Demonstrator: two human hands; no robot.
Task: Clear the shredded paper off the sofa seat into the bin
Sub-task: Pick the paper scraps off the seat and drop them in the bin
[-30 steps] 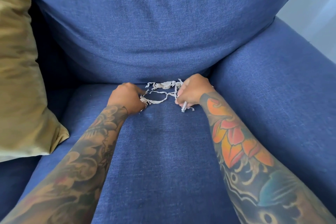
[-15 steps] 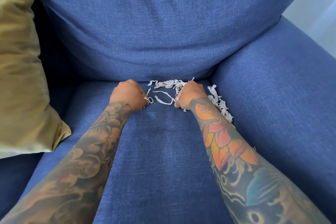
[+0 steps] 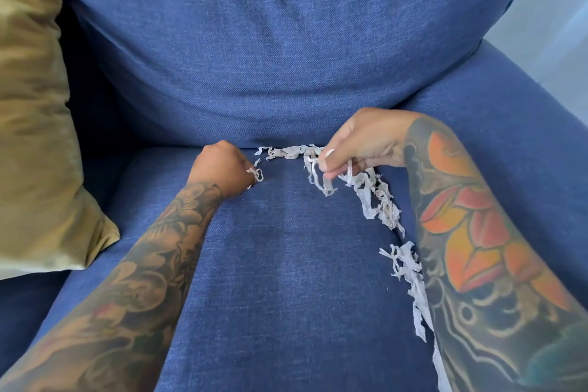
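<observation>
White shredded paper [image 3: 378, 200] lies along the back crease and down the right side of the blue sofa seat [image 3: 286, 280]. My right hand [image 3: 359, 149] is lifted slightly at the back right and pinches a tangle of strips that hang from its fingers. Resting on the seat near the back crease, my left hand [image 3: 222, 170] is curled into a fist around a few strips that stick out at its right side. More strips [image 3: 405, 264] trail toward the front beside my right forearm. No bin is in view.
The blue back cushion [image 3: 270, 57] bulges over the rear of the seat. A gold cushion [image 3: 35, 121] leans at the left. The padded blue armrest [image 3: 525, 143] runs along the right, with a pale wall [image 3: 560, 9] beyond it.
My right hand has risen and shifted right, pulling strips up with it. A longer trail of paper along the seat's right side has come into view. My left hand stays put.
</observation>
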